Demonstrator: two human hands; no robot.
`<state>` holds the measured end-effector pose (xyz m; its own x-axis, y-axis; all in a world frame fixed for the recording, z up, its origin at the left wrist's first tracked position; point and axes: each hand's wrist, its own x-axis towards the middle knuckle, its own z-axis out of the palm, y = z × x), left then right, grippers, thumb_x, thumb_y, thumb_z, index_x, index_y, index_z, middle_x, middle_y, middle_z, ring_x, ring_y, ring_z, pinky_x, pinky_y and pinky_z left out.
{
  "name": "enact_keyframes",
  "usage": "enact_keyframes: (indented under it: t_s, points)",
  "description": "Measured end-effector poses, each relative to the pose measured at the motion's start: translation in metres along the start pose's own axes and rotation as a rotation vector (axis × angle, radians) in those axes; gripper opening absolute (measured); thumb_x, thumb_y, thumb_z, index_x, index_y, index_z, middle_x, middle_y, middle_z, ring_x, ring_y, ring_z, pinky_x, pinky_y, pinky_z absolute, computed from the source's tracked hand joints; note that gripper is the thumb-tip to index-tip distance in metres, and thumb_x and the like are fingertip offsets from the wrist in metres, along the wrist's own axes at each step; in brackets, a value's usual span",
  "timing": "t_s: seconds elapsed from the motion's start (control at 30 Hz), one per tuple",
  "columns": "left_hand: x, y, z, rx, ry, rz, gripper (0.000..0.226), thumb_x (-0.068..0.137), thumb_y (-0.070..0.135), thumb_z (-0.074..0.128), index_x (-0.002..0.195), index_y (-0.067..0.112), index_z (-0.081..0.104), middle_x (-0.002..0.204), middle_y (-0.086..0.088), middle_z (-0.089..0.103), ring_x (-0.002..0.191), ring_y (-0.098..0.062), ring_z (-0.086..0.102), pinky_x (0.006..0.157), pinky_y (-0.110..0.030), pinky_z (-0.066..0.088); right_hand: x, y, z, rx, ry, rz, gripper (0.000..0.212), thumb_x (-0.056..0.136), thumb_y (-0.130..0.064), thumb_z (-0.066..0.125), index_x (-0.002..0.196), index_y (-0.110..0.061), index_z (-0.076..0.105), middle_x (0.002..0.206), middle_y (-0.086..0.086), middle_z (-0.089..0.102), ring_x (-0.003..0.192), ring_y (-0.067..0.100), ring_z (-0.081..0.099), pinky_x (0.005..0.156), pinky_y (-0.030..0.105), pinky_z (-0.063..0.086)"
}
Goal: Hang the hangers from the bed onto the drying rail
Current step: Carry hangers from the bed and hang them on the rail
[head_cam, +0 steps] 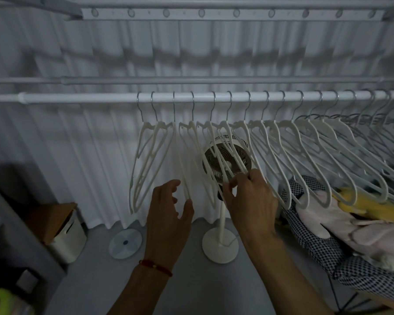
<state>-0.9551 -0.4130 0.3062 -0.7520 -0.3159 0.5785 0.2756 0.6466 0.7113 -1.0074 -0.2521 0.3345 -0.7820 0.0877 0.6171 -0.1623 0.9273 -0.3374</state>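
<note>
Hangers [228,155] pinched by right fingers [233,185]; left fingers [168,189] loosely spread.

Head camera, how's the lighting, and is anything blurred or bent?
Head view: dim, flat light; the curtain behind looks soft and smeared; the drying rail bows from wide-angle distortion; hangers stay fairly sharp, as do the left hand and right hand.

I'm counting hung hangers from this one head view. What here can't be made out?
- Hangers at the rail's right end: overlapping, cut by the frame edge; uncountable.
- Bed: not in view.
- Right hand: fingers among the hanger arms; which hanger it pinches is unclear.
- Fan: partly behind the hangers.
</note>
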Motion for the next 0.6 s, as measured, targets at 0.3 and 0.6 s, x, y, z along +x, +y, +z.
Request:
enact_keyframes:
  t_s: [0.3,0.6]
  points:
    - [0.006,0.009,-0.033,0.010,0.131,0.067,0.033,0.088,0.018,0.067,0.119,0.018,0.058,0.105,0.005,0.057,0.083,-0.007,0.057,0.068,-0.012,0.047,0.000,0.005,-0.002,0.057,-0.013,-0.020,0.018,0.089,-0.032,0.071,0.090,-0.014,0.071,0.095,0.005,0.059,0.075,0.025,0.064,0.053,0.034,0.052]
    - [0.041,-0.033,-0.078,0.122,0.225,-0.183,0.030,0.092,0.021,0.063,0.122,0.015,0.060,0.111,-0.002,0.059,0.094,-0.017,0.056,0.084,-0.037,0.050,-0.020,-0.093,-0.008,0.611,-0.158,-0.266,0.020,0.095,-0.035,0.060,0.106,-0.020,0.067,0.094,-0.006,0.067,0.073,0.004,0.058,0.072,0.028,0.053]
